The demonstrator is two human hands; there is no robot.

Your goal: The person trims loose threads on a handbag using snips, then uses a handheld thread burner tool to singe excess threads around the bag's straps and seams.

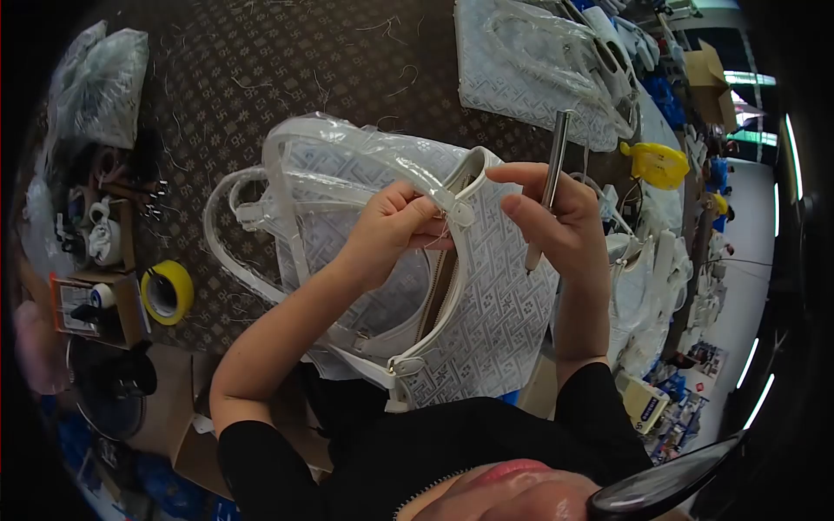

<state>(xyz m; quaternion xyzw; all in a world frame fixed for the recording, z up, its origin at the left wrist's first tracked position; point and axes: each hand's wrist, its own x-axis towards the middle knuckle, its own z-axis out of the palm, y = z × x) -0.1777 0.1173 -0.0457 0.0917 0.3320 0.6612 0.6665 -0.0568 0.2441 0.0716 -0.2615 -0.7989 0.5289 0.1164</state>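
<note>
A white patterned handbag (495,321) lies on the table in front of me, its zipped opening facing me. Clear plastic wraps its white strap (347,135). My left hand (395,227) pinches the strap's end close to a round white tab (462,214) at the bag's edge. In my right hand (565,221) is a slim silver pen-like tool (556,161), its fine tip pointing down. The index finger of that hand reaches toward the strap loop. I cannot tell if it touches. The tool's tip is apart from the strap.
Another plastic-covered white bag (521,69) lies at the far side. A yellow tape roll (167,293) stands at left, near a small cardboard box (113,304). Loose threads litter the brown patterned tabletop (234,52). More white bags (647,286) are at right, below a yellow plastic bag (658,165).
</note>
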